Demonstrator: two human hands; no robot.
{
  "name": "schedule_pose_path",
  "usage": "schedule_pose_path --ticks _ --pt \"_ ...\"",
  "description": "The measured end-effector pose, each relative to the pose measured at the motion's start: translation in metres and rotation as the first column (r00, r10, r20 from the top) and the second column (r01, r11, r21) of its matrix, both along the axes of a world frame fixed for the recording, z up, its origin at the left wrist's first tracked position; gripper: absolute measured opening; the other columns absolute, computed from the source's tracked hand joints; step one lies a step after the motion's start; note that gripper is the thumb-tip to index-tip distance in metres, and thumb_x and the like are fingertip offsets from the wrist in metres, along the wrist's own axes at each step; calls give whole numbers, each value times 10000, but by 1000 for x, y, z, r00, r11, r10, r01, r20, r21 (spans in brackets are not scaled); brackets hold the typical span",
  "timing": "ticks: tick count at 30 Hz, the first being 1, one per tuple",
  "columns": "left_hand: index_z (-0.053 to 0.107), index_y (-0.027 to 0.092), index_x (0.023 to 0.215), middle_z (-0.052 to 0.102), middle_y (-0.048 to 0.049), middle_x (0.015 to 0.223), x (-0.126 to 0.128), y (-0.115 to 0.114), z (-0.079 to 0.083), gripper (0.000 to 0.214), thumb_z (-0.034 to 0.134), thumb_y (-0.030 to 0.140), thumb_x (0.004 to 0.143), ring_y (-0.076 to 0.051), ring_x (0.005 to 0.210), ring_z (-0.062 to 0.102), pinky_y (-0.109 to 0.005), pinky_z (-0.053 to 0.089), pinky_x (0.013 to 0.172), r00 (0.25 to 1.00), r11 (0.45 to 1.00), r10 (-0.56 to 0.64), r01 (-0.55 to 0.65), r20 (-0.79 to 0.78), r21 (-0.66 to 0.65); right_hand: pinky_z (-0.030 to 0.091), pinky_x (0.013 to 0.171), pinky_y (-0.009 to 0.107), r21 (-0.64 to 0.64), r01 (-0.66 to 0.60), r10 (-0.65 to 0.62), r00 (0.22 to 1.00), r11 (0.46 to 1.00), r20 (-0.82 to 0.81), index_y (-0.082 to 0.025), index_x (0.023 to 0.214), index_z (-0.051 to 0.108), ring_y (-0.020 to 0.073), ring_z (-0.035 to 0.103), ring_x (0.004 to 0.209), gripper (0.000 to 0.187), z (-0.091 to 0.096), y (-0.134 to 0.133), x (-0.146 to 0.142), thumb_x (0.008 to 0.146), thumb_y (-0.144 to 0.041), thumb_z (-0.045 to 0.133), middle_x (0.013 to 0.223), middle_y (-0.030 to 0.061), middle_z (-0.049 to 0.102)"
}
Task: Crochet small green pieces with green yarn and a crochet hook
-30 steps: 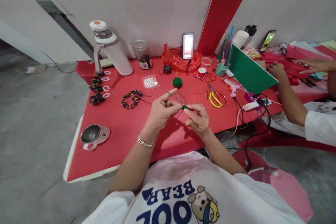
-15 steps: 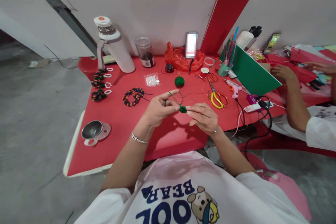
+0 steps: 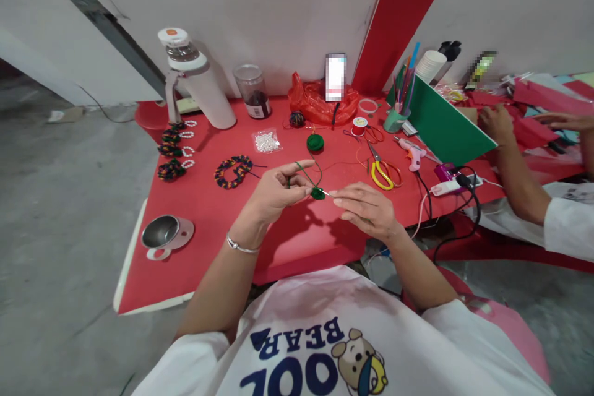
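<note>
Green yarn up close: both hands busy, everything else parked around them

So the left hand (image 3: 281, 190) has a small green crochet piece (image 3: 317, 194) pinched at its fingertips, just above the red table (image 3: 208, 216). Its index finger sticks out with a green strand (image 3: 305, 167) running over it, probably for tension and to hold the loop clear. The right hand (image 3: 369, 207) grips what looks like a slim metal crochet hook (image 3: 326, 193), fingers stretched along it, I'd guess for fine control. The hook meets the piece; its tip is too small to make out.

The green yarn ball (image 3: 315, 143) sits just beyond the hands, a handy spot for feeding out yarn, I reckon. The yellow-handled scissors (image 3: 382, 176) lie off to the right, seemingly within easy reach but clear of the work. The pink glue gun (image 3: 412, 153) is farther right, near the power strip (image 3: 452, 187), which makes sense for its cord. The mug (image 3: 164, 233) stands well apart on the left, likely safer from elbows there.
</note>
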State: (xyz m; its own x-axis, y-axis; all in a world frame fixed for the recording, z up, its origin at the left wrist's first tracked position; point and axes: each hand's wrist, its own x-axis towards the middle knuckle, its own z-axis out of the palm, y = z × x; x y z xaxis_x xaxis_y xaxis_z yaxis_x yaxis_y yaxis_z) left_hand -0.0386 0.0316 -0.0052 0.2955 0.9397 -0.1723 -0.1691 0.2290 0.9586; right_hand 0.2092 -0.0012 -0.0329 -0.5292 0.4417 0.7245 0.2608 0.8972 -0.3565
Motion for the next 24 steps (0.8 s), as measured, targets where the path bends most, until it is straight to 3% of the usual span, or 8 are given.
schedule_pose_path --ticks 8,24 --pt "689 71 1321 689 -12 680 2 -2 5 756 777 151 574 -99 563 562 -210 381 519 998 999 -45 46 -42 20 598 942 422 -53 -38 38 999 998 -12 -237 1397 629 216 735 1111 423 6 -4 4 980 -162 647 1252 138 767" --pt "735 93 1264 630 -5 671 -3 -2 4 704 794 143 563 -64 506 410 -207 249 454 983 982 -185 185 20 -37 606 957 411 -34 -103 104 994 994 36 -216 1402 627 212 736 1130 462 16 -11 6 950 -154 701 1265 155 766"
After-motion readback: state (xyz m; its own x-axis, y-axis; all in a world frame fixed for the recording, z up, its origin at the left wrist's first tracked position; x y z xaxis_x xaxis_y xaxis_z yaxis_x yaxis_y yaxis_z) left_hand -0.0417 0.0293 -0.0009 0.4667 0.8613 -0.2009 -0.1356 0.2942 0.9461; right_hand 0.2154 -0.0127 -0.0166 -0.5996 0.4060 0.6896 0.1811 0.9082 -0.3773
